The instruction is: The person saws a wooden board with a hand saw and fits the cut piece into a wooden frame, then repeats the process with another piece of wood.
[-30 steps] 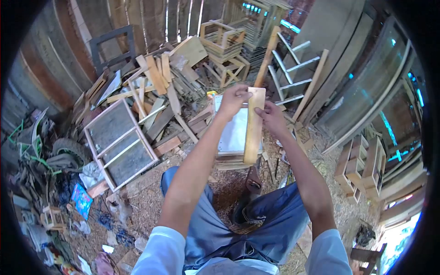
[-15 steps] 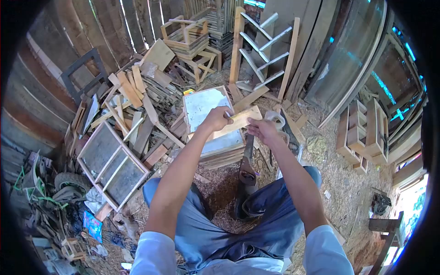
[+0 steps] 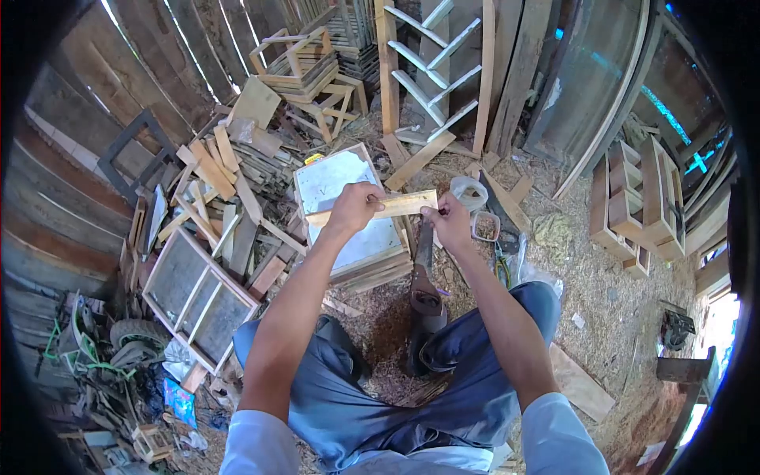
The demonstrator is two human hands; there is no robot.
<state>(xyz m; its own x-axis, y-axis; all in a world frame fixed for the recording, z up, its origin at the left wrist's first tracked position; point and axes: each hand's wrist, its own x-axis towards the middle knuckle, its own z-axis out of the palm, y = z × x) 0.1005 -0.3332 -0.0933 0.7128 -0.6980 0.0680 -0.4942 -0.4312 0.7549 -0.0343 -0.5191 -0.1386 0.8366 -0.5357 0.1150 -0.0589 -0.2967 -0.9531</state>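
Here, my left hand [image 3: 354, 207] is closed around the pale flat wooden slat [image 3: 401, 204], which is held nearly level between both hands. My right hand [image 3: 450, 222] pinches its right end. Just beneath lies the white-topped square wooden box [image 3: 336, 180].

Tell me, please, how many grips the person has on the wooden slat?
2: the left grip closes on the slat left of its middle, and the right grip holds its right end, over the white-topped box. None seems hidden.

No writing, label or number can be read anywhere
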